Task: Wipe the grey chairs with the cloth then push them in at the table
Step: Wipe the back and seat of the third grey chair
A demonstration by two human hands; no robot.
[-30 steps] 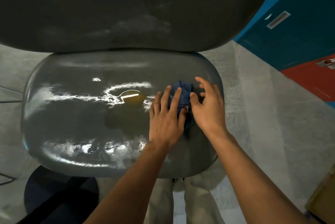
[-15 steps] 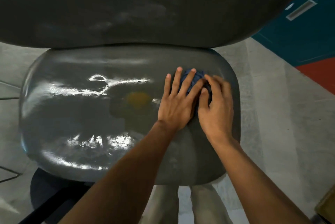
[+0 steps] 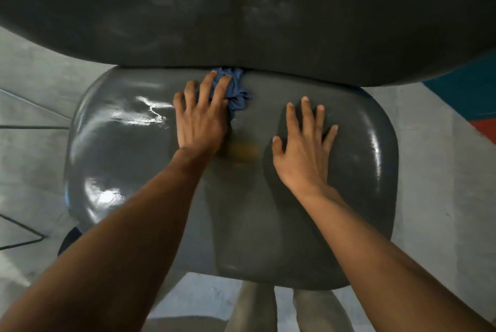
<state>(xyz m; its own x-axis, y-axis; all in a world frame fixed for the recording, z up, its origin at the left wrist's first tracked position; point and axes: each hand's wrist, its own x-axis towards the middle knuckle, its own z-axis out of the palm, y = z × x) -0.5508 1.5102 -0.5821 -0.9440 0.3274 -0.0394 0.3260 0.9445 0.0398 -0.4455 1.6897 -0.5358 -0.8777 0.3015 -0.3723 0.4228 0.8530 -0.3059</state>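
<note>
at the bottom of the frame your two bare forearms reach up over the grey chair seat [image 3: 281, 224], with pale trouser legs [image 3: 316, 310] visible below its front edge. your right hand [image 3: 303, 151] lies flat and spread on the right half of the glossy seat, grasping nothing. left of it, your left hand [image 3: 201, 119] presses down with fingers spread on the blue cloth [image 3: 237, 90], which is bunched at the back of the seat, touching the base of the dark backrest [image 3: 241, 9] that fills the top of the frame. grey floor [image 3: 32, 90] shows at the left.
</note>
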